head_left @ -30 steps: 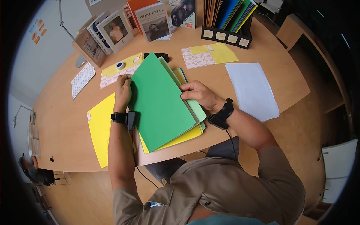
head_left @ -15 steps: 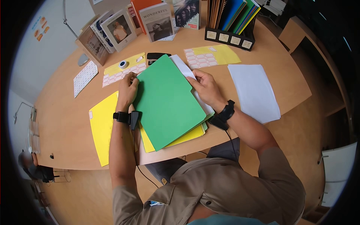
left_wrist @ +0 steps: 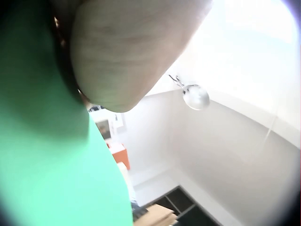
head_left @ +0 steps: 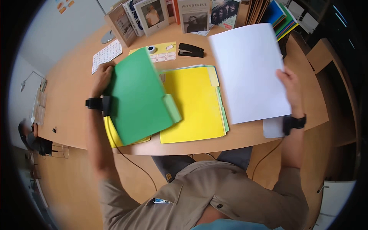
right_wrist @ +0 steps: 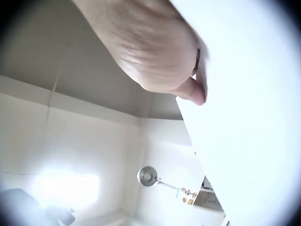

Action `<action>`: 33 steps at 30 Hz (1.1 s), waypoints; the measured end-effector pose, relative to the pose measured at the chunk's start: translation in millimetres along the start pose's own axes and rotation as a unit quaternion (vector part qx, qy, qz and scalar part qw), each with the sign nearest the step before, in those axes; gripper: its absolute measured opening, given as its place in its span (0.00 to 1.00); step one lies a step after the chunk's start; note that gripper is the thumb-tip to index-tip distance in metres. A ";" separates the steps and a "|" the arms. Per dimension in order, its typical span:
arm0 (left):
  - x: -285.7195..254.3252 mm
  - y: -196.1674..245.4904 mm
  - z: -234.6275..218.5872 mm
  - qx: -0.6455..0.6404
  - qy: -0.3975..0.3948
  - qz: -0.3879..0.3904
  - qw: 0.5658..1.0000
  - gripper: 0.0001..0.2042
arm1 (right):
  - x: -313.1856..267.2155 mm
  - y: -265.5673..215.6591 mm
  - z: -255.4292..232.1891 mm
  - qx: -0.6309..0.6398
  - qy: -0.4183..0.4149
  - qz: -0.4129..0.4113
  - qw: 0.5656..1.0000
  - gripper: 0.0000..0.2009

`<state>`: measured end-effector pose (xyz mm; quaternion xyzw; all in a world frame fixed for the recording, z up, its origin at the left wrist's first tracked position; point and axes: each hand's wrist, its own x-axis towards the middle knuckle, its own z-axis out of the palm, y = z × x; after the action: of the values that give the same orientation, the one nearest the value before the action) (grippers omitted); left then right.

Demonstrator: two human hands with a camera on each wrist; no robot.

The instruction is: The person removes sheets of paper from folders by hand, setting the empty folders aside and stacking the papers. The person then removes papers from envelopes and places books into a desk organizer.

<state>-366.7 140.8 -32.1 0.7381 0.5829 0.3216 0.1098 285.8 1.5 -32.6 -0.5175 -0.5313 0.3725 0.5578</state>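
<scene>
My left hand (head_left: 102,78) grips the left edge of a green file folder (head_left: 138,96), which is lifted and tilted over the desk's left side. A light green tab sticks out at its lower right. In the left wrist view, the thumb side of the hand (left_wrist: 131,52) lies against the green cover (left_wrist: 51,160). On the right, my right hand (head_left: 290,88) pinches the right edge of white paper (head_left: 249,73), held up off the desk. The right wrist view has the thumb pressed on the sheet (right_wrist: 254,117). Between them lies a stack topped by a yellow folder (head_left: 193,111).
A black stapler (head_left: 191,50) and a small white roll (head_left: 151,49) on a label sheet (head_left: 165,57) lie behind the folders. Books (head_left: 195,17) stand along the back. More white paper (head_left: 273,128) shows beneath the raised sheet. Another yellow folder (head_left: 119,136) lies under the green one.
The white paper has come out of the green folder and moved right with my right hand. My left hand has carried the green folder left, uncovering the yellow folder.
</scene>
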 end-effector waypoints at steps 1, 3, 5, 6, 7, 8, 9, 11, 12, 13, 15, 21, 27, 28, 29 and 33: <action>-3.4 -22.0 -9.0 0.035 0.022 0.029 0.999 0.11 | -0.2 -1.9 -23.5 -0.046 0.036 0.016 0.998 0.17; -8.8 -58.3 -22.8 0.060 -0.080 -0.054 0.994 0.11 | -1.0 4.4 -61.4 -0.051 0.042 0.034 0.997 0.19; -22.1 -87.0 -16.1 0.090 -0.091 -0.059 0.990 0.11 | 2.3 30.9 -106.0 -0.109 0.004 0.081 0.991 0.19; -27.5 -102.7 -9.1 0.093 -0.096 -0.065 0.989 0.11 | 1.2 44.4 -120.4 -0.108 0.001 0.081 0.991 0.19; -31.8 -112.6 -4.4 0.097 -0.101 -0.070 0.988 0.11 | -2.4 58.0 -132.2 -0.123 0.003 0.117 0.986 0.19; -35.7 -113.0 0.2 0.107 -0.100 -0.079 0.986 0.11 | -7.7 63.0 -134.1 -0.139 0.005 0.152 0.979 0.18; -36.7 -113.2 3.5 0.130 -0.118 -0.093 0.980 0.12 | -11.9 66.7 -137.2 -0.140 0.004 0.153 0.978 0.18; -38.3 -120.4 12.8 0.139 -0.087 -0.058 0.985 0.11 | -21.2 65.6 -135.7 -0.161 0.026 0.215 0.963 0.17; -38.4 -123.4 15.2 0.137 -0.088 -0.058 0.985 0.11 | -23.8 69.0 -140.1 -0.121 0.022 0.224 0.967 0.15; -38.2 -119.8 15.4 0.168 -0.091 -0.049 0.980 0.11 | -25.8 68.7 -144.0 -0.121 0.024 0.225 0.966 0.15; -38.3 -111.2 17.5 0.199 -0.096 -0.037 0.975 0.12 | -31.2 67.4 -151.5 -0.115 0.000 0.225 0.968 0.15; -37.9 -86.5 21.3 0.271 -0.102 0.011 0.957 0.20 | -37.0 71.8 -186.0 -0.167 -0.039 0.240 0.956 0.13; -41.9 5.8 44.5 0.126 -0.174 -0.040 0.976 0.37 | -39.2 80.4 -193.4 -0.172 -0.018 0.252 0.952 0.12; -41.9 18.7 50.3 0.168 -0.195 -0.037 0.966 0.46 | -39.1 82.7 -193.8 -0.172 -0.012 0.253 0.952 0.12; -40.9 28.8 54.5 0.209 -0.216 -0.032 0.953 0.54 | -38.2 88.3 -194.5 -0.166 -0.004 0.240 0.956 0.13; -40.3 50.4 63.9 0.199 -0.217 -0.003 0.956 0.57 | -36.5 102.6 -214.0 -0.217 -0.010 0.232 0.948 0.13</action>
<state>-292.9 102.0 -68.1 0.7953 0.5992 0.0312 0.0858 503.2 -53.4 -118.6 -0.7310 -0.4702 0.3724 0.3253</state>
